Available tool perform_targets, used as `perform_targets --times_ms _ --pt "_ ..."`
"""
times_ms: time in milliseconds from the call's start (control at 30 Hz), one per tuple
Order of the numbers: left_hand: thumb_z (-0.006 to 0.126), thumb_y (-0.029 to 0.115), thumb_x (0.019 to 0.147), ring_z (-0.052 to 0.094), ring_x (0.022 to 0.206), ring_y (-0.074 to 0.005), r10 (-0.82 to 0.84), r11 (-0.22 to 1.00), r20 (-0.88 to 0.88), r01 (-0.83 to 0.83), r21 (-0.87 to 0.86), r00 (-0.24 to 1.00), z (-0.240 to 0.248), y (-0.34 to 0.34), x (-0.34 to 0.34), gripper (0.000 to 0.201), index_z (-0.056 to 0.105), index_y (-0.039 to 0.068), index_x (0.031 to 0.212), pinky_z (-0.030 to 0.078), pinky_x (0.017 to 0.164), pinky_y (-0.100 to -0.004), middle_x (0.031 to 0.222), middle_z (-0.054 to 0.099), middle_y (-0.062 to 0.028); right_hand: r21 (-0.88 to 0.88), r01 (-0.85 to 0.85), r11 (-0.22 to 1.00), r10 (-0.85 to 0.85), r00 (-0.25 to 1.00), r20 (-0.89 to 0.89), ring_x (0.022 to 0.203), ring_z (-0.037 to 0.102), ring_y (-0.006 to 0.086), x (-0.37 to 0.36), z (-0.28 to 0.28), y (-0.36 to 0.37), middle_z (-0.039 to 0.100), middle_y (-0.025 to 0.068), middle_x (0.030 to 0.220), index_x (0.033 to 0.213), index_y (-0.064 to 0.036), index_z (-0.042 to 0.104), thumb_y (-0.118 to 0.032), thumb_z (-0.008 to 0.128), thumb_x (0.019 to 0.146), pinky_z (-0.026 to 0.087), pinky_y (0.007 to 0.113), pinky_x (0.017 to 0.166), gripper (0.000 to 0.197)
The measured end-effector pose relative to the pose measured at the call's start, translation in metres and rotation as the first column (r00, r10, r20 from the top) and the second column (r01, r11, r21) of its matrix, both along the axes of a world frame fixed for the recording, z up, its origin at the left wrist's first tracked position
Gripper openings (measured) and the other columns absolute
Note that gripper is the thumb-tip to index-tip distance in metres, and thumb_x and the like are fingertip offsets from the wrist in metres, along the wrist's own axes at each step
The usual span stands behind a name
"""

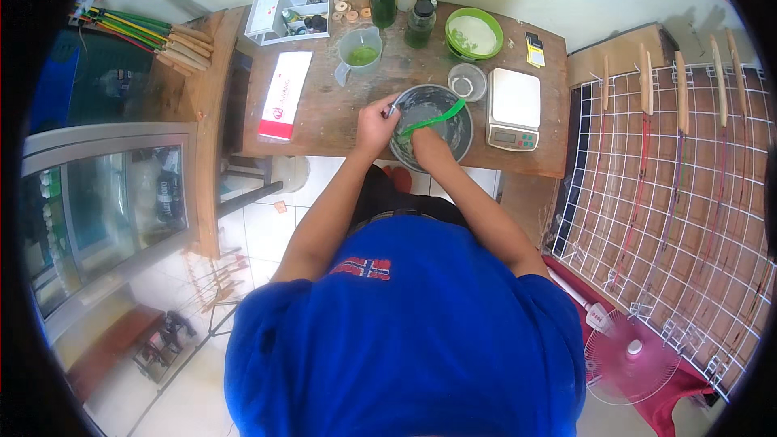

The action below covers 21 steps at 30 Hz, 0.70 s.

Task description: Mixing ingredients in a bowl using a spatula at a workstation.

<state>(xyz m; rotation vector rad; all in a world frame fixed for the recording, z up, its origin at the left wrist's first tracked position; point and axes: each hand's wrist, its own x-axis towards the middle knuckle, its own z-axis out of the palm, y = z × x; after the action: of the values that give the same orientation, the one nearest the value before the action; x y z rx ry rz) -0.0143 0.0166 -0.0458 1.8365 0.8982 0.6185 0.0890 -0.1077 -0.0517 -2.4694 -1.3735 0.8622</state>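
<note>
At the front edge of the wooden table [340, 131] stands a round grey bowl [463, 142], its inside smeared with a pale residue. My left hand [375, 125] is closed at the bowl's left rim, beside a small shiny piece whose kind I cannot make out. Inside the bowl, my right hand [430, 150] is closed near the left end of a bright green spatula [439, 118]. Its fingers are partly hidden. The spatula slants up to the right, toward the far rim. Just beyond that rim sits a small clear bowl [468, 82].
A white digital scale [515, 101] stands on the right, a green basin [474, 33] behind it. Left are a measuring jug [360, 50], a red-and-white paper [285, 97] and a caddy [289, 13]. Jars [382, 4] line the back. A wire rack [664, 170] and fan [633, 350] flank the right.
</note>
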Motion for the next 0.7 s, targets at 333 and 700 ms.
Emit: perform_targets --times_ms 333,700 --pt "0.07 0.011 0.083 0.042 0.058 -0.0083 0.023 1.0 -0.021 -0.024 -0.015 1.0 0.004 0.001 -0.001 0.036 0.07 0.01 0.119 0.041 0.056 -0.0267 0.062 0.045 -0.0001 0.108 -0.231 0.967 0.249 0.947 -0.205 0.099 0.066 0.0377 0.027 0.011 -0.007 0.068 0.0224 0.101 0.104 -0.0067 0.072 -0.005 0.069 0.072 0.053 0.044 0.086 0.033" --pt "0.068 0.008 0.079 0.048 0.056 -0.0155 0.011 0.998 -0.047 -0.014 -0.055 0.999 0.007 0.002 -0.001 0.036 0.071 0.009 0.116 0.045 0.058 -0.0301 0.063 0.05 -0.0085 0.082 -0.377 0.923 0.382 0.867 -0.32 0.1 0.068 0.0342 0.044 0.022 0.001 0.068 0.0217 0.108 0.109 -0.0028 0.07 -0.004 0.068 0.073 0.053 0.041 0.086 0.036"
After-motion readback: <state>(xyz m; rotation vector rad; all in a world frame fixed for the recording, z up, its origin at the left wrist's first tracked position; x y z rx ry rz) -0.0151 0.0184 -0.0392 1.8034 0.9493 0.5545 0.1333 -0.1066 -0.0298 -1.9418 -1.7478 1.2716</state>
